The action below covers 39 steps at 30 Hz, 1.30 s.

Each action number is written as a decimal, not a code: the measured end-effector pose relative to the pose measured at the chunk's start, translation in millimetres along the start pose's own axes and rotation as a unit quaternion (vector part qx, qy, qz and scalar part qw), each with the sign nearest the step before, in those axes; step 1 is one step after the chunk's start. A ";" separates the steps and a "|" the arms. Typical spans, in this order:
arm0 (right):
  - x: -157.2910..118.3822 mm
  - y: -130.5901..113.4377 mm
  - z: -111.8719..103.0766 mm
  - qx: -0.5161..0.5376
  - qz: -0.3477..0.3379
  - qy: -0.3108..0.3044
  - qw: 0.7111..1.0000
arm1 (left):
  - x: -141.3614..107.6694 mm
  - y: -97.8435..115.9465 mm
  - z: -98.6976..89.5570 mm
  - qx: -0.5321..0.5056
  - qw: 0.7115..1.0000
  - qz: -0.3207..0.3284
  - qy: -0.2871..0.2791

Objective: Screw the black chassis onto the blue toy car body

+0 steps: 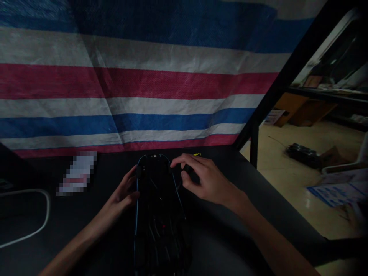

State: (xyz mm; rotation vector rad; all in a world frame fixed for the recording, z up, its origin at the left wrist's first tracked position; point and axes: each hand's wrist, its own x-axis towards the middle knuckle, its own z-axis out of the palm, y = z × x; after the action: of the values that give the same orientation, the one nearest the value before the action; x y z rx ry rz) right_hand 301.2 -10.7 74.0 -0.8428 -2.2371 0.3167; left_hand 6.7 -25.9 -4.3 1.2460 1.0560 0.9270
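A dark toy car (161, 207) with thin blue edges lies on the black table, its long side running away from me. It seems to be underside up, with wiring and a tiny red spot showing, though the light is dim. My left hand (125, 193) grips its far left side, fingers and thumb against the edge. By the far right corner is my right hand (202, 176), fingers curled round a small black round piece (188, 168). Its index fingertip reaches the car's edge. A small yellow item (197, 154) shows just behind that hand.
A pixelated pale sheet or packet (77, 172) lies at the left, near a white curved rim or cable (47, 209). Behind the table hangs a striped tarp (172, 84). A dark frame post (254, 143) stands at right; beyond it are floor clutter and boxes.
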 end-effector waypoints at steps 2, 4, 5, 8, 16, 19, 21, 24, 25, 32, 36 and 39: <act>-4.7 2.4 1.6 0.007 0.022 0.006 1.000 | 0.6 0.5 0.6 -0.008 1.000 -0.008 -0.002; -9.5 2.6 3.9 0.010 0.050 0.014 0.999 | 1.5 0.3 0.7 -0.017 1.000 -0.009 0.005; -11.4 1.8 4.6 0.009 0.059 0.020 0.998 | 1.8 0.2 0.7 -0.016 1.000 -0.011 0.010; -13.9 -2.1 3.4 -0.002 0.054 0.025 0.998 | 2.3 0.4 0.5 0.003 1.000 -0.014 0.021; -12.2 -1.2 -2.3 -0.017 0.050 0.004 0.999 | 1.1 0.8 0.4 -0.013 1.000 -0.018 0.019; -11.7 2.5 1.2 -0.046 0.108 0.037 0.992 | 2.2 -2.7 -2.6 -0.011 1.000 -0.021 0.017; -11.9 4.4 1.3 -0.045 0.122 0.043 0.991 | 3.1 -4.3 -4.2 -0.002 1.000 -0.017 0.014; -12.9 4.9 -2.0 -0.006 0.072 0.031 0.997 | 3.2 -3.1 -3.3 0.000 1.000 -0.009 0.015; -13.3 4.5 -3.2 0.008 0.045 0.029 0.999 | 2.8 -1.7 -1.9 -0.001 1.000 -0.011 0.017; -14.8 -1.3 1.0 0.039 0.071 0.024 0.996 | 1.3 7.1 4.9 0.004 1.000 -0.024 0.020; -16.0 -0.6 1.6 0.029 0.052 0.035 0.998 | 3.7 4.8 0.1 0.011 1.000 -0.025 0.001; -16.4 -0.4 1.3 0.039 0.013 0.034 0.999 | 4.8 4.5 -0.6 0.005 1.000 -0.023 -0.002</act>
State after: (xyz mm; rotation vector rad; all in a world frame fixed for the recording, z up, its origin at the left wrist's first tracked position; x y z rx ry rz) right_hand 308.7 -21.6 64.4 -0.8294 -2.1389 0.3808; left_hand 7.4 -20.7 -0.4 1.2275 1.0833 0.8849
